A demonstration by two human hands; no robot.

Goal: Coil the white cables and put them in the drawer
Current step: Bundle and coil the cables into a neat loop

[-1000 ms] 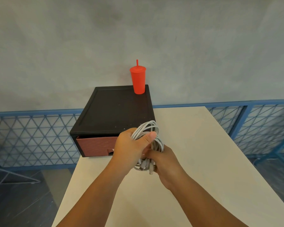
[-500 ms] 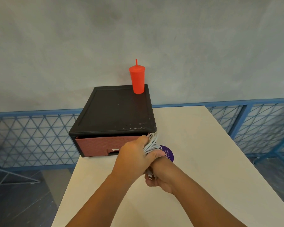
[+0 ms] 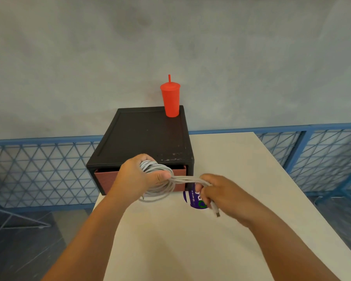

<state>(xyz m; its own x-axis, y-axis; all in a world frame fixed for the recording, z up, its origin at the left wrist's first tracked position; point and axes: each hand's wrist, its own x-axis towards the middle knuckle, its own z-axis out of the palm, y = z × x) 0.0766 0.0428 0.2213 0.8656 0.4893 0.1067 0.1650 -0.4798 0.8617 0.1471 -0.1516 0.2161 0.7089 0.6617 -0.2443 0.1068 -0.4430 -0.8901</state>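
- Since half a second ago, both hands have drawn apart: the right hand (image 3: 221, 194) has swung out to the right, pulling several strands taut from the bundle, where before it sat tucked under the left wrist.
- Cream table (image 3: 190, 240) fills the lower middle, with a blue mesh fence (image 3: 39, 171) behind it on both sides.
- Black cabinet (image 3: 146, 136) sits at the table's far left corner; its reddish drawer (image 3: 107, 177) looks shut or nearly so.
- Left hand (image 3: 136, 179) is closed around the coiled white cables (image 3: 160, 183), thumb pressing the loops, held just in front of the drawer face and above the table.
- Right hand is curled tight on the stretched cable ends, one plug (image 3: 216, 210) sticking out below the fingers.
- Red tumbler (image 3: 170, 100) with a straw stands upright on the cabinet's back right corner.
- Purple round sticker (image 3: 195, 199) lies on the table, partly hidden by the right hand; its white lettering is upside down and not readable.
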